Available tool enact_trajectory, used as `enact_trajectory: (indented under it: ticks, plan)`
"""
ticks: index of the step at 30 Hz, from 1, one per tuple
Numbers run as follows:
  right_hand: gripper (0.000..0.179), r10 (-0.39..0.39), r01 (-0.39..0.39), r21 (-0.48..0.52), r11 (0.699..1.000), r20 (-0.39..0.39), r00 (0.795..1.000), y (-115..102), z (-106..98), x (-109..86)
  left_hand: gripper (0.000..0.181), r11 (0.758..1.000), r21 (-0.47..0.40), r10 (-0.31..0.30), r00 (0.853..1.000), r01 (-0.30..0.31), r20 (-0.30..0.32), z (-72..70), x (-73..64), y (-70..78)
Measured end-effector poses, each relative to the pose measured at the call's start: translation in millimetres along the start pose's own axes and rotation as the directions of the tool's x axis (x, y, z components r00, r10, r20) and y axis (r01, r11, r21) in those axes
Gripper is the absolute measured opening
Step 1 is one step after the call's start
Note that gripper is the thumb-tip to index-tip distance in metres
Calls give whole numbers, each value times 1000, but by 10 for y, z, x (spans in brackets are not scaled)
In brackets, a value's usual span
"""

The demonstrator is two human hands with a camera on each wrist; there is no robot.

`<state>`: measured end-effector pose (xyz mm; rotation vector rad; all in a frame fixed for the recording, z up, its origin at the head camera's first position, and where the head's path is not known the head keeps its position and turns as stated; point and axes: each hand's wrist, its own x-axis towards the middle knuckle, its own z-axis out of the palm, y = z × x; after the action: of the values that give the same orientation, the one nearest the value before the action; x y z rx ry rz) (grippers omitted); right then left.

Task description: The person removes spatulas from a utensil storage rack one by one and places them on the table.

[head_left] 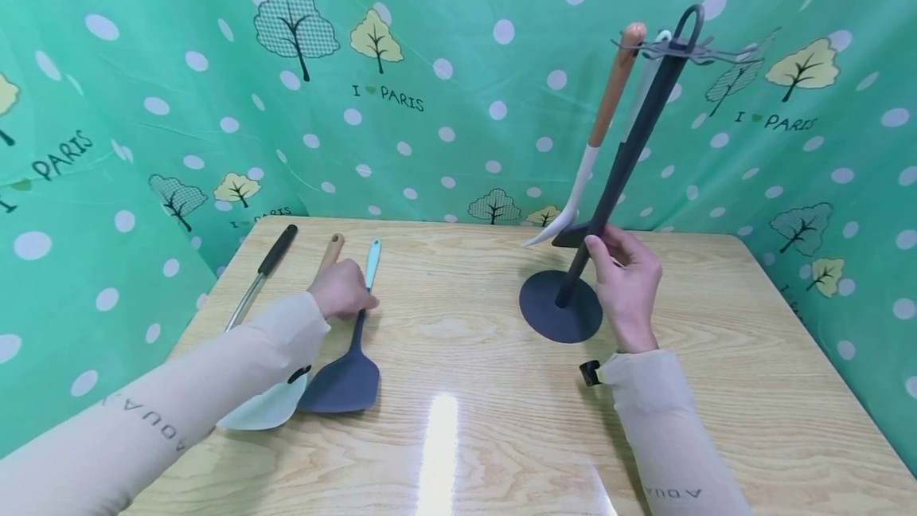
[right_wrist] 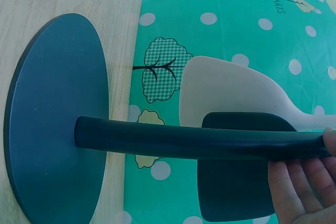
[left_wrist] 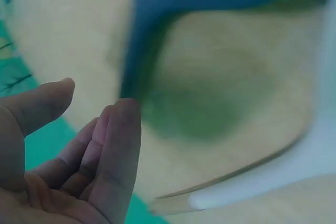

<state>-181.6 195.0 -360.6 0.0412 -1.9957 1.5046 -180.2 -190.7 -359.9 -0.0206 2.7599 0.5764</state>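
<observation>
My right hand (head_left: 626,281) grips the lower part of the black pole of a utensil stand (head_left: 630,158), whose round base (head_left: 561,309) is below. From the stand's top hooks hang a white spatula (right_wrist: 226,85) with a brown handle and a dark turner (right_wrist: 236,187) with a pale handle. Over on the left, my left hand (head_left: 344,289) reaches over a dark turner (head_left: 344,383) with a light-blue handle. In the left wrist view, its thumb stands apart from the loosely bent fingers (left_wrist: 118,156), with the index fingertip right at the turner's neck (left_wrist: 131,72).
A pale spatula (head_left: 268,408) with a wooden handle lies left of the dark turner, partly under the left sleeve. Farther left lies a tool with a black handle (head_left: 278,249) and metal shaft, its head hidden. A green dotted curtain (head_left: 444,134) hangs behind the wooden table (head_left: 458,333).
</observation>
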Motion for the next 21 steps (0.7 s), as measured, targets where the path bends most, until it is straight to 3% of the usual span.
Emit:
enact_trajectory:
  ticks: [5, 10, 15, 21]
  plan:
    - [26, -3, 3, -8, 1000, -1, 1000, 26, -9, 8, 30, 995, 19, 99, 995, -98, -32, -132, -10, 223]
    - [26, -3, 3, -5, 1000, 0, 1000, 34, -7, 9, 21, 989, -77, 126, 991, -128, -32, -187, -32, 455]
    - [25, -13, 13, 0, 1000, -2, 1000, 22, -2, 0, 19, 963, -161, 213, 976, -217, -46, -125, -12, 643]
    - [25, -1, 1, -5, 1000, 2, 1000, -32, -1, -12, 17, 936, -227, 262, 963, -270, -64, -34, 49, 869]
